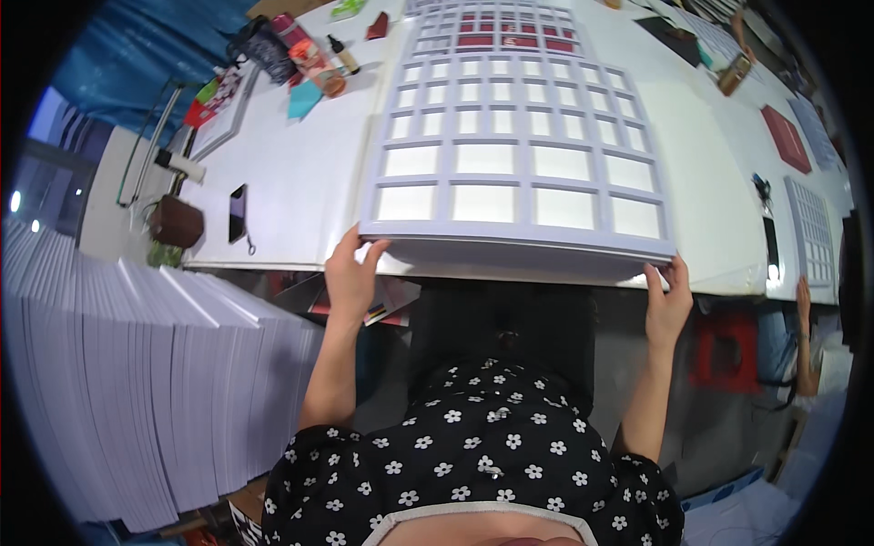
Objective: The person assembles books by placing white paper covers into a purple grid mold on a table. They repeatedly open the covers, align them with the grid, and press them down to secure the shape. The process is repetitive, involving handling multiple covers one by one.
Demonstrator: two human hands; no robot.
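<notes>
From the head view, I have my left hand (350, 273) and my right hand (669, 296) each closed over a near corner of a stack of pale lilac grid sheets (519, 146), fingers curled up over the front edge, thumbs under where I cannot see them; the stack lies flat on the white table (291, 182), its near edge jutting just past the table's rim toward my body. To handle this well I judge both hands should keep level with each other, so the sheets stay squared and the lower ones do not fan out, and the pinch should take the whole thickness, not only the top sheet. Beyond my grip the stack runs far up the table to more grid sheets with red cells (510, 38). Left of my left hand lie a dark phone (238, 212) and a brown box (176, 222), near but apart from the stack. Right of my right hand is bare table, then another grid sheet (808, 227). Below my left hand stands a tall pile of white boards (137, 382), so room is tight there
</notes>
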